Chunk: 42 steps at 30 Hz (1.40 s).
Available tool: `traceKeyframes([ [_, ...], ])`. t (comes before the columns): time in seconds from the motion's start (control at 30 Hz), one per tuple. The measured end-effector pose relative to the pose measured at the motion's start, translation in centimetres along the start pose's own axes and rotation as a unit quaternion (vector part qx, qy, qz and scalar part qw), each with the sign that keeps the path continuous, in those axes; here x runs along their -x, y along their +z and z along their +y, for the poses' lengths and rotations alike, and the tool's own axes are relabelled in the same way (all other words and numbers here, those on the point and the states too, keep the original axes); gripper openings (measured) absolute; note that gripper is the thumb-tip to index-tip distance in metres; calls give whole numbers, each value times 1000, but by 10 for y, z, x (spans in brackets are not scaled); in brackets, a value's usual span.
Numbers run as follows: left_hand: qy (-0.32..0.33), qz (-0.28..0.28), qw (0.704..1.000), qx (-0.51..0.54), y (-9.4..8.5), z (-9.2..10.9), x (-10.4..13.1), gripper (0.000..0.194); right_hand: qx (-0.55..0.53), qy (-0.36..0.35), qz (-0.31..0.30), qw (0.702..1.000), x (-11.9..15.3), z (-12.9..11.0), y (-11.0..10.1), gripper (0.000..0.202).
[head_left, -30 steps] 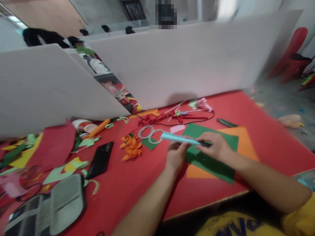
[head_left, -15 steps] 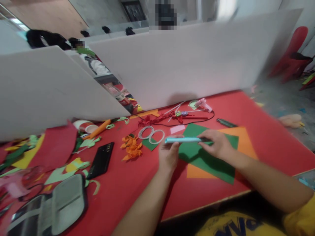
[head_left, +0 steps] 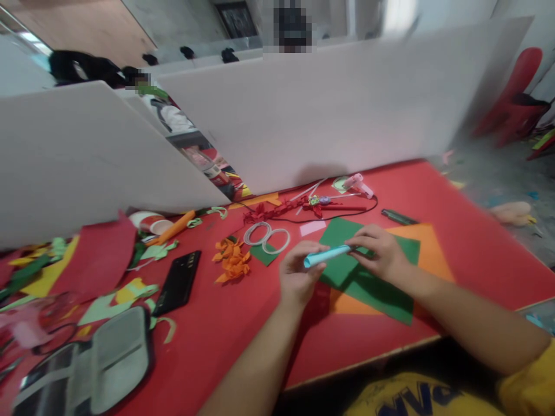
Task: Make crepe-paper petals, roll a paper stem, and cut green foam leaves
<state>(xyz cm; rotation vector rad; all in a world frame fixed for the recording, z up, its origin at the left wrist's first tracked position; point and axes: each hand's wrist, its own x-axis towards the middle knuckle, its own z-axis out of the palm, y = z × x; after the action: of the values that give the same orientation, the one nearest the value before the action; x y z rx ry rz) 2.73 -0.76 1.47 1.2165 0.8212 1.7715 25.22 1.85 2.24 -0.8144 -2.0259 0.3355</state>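
Observation:
A light blue paper roll (head_left: 326,256) is held above the green sheet, its open end facing left. My left hand (head_left: 300,271) grips it near that end, thumb along the lower side and fingers behind. The fingers of my right hand (head_left: 378,252) are pinched at the roll's narrower right end; whether a thin object sits inside there I cannot tell. Beneath the hands lies a green sheet (head_left: 390,289) on top of an orange sheet (head_left: 433,260). Two pale rings (head_left: 277,241) and folded orange paper flowers (head_left: 233,261) are to the left of my left hand.
A pink glue gun (head_left: 359,185) and red paper-wrapped stem (head_left: 277,209) lie by the white partition (head_left: 338,115). A dark cutter-like object (head_left: 399,217) is at the right. On the left are a black phone (head_left: 177,282), an open grey case (head_left: 121,358) and paper scraps.
The blue paper has tilted, its left end lower and turned to show the round opening. A dark piece seen at its right end is now mostly hidden by my right fingers.

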Motion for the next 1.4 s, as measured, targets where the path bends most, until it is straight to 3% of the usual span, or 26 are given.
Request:
traceKeyframes([
  [0.3, 127, -101, 986, -32, -2, 1, -3, 25, 28, -55, 16, 998, -1, 2, 1, 11],
  [0.43, 165, -117, 977, -71, -4, 1, -4, 18, 32, -71, 29, 997, -3, 0, -2, 14],
  [0.63, 160, -119, 976, -89, -5, -1, -3, 16, 12, -94, 14, 995, -3, -7, -4, 26],
  [0.83, 151, -132, 976, -85, -3, -4, -1, 21, 8, -124, 33, 992, 0, -5, -2, 14],
  [1.1, 172, -201, 954, -144, -3, -3, 0, 24, 1, -127, 51, 991, -1, -6, 0, 15],
  [1.27, 194, -182, 947, -179, -5, 0, 0, 23, -9, -130, 38, 991, -1, -7, 0, 16],
  [1.4, 169, -173, 957, -158, -3, -1, 3, 32, -6, -124, 25, 992, 0, -8, -1, 11],
])
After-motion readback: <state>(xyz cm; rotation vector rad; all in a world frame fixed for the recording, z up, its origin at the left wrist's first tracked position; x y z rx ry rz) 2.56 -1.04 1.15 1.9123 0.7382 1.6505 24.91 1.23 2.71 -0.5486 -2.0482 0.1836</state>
